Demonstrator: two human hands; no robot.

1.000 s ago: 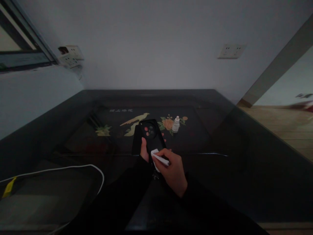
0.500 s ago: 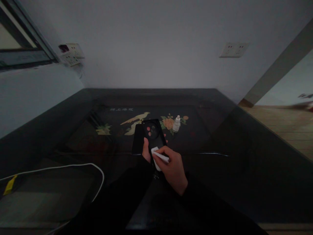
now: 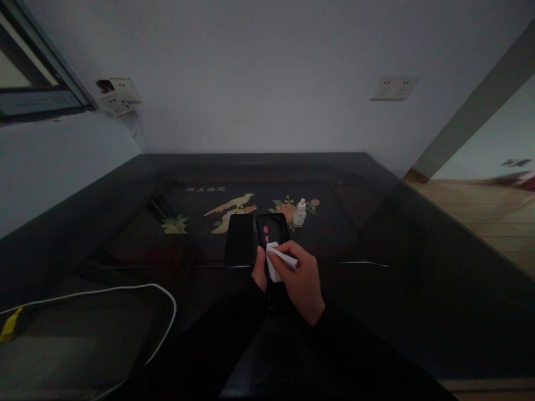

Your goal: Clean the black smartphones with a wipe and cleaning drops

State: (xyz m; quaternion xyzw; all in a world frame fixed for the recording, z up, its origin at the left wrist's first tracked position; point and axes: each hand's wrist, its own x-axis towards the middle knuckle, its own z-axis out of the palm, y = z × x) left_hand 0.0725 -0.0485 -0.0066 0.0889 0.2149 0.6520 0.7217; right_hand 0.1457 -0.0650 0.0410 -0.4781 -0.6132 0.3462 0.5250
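Note:
My left hand (image 3: 259, 270) is closed around a black phone case (image 3: 273, 224), its thumb on the left edge. Fingertips show pink through the case's camera opening. In my right hand (image 3: 304, 279) a folded white tissue (image 3: 275, 269) is pinched, pressed against the inside of the case's lower part. Directly left of the case a black phone (image 3: 239, 240) lies flat on the dark table, screen side dark. A small white dropper bottle (image 3: 300, 214) stands upright just beyond my right hand.
The glossy dark table (image 3: 368, 317) carries a painted bird and flowers. A white cable (image 3: 125, 287) with a yellow tag (image 3: 10, 324) curves across the left side. A pale wall with sockets (image 3: 394, 88) rises behind the far edge.
The case has shifted right and toward me, uncovering more of the phone. My right hand and the tissue have moved slightly up and right, higher on the case.

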